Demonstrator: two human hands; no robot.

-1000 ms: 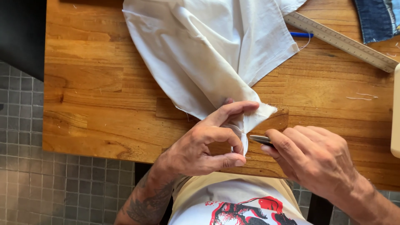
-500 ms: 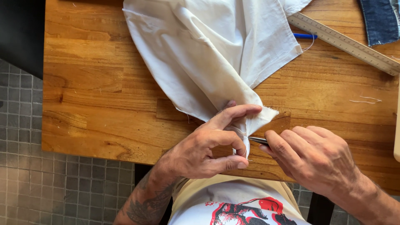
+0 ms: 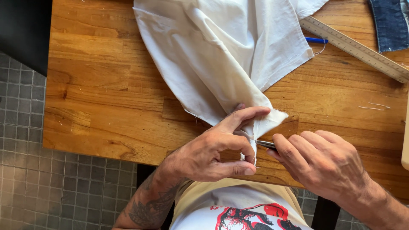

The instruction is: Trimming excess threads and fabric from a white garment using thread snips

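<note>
A person's left hand (image 3: 208, 155) pinches the narrow lower corner of a white cloth (image 3: 221, 55) between thumb and curled fingers, index finger stretched along the fold, holding the edge upright and taut at the near edge of a wooden bench (image 3: 98, 98). The right hand (image 3: 324, 164), at 3 o'clock from the left, is closed around a slim dark-and-metal tool (image 3: 266, 144) whose tip meets the pinched edge; what kind of tool it is cannot be told, most of it being hidden in the fist. The work appears to be fine picking or cutting along a seam, and it seems best done with the cloth kept tight, the tip guided close to the left thumb yet angled away from it, and only short, light strokes so the weave is not nicked.

From the pinch the cloth fans out toward 12 o'clock, lying in loose folds across the bench top. At 2 o'clock a long pale ruler (image 3: 353, 49) lies on a slant, with a blue pen (image 3: 316, 40) partly tucked under the cloth beside it, and a piece of blue denim (image 3: 390, 21) in the far corner. Stray threads (image 3: 372, 105) lie at 3 o'clock. Grey floor tiles (image 3: 51, 187) show at 8 o'clock.
</note>
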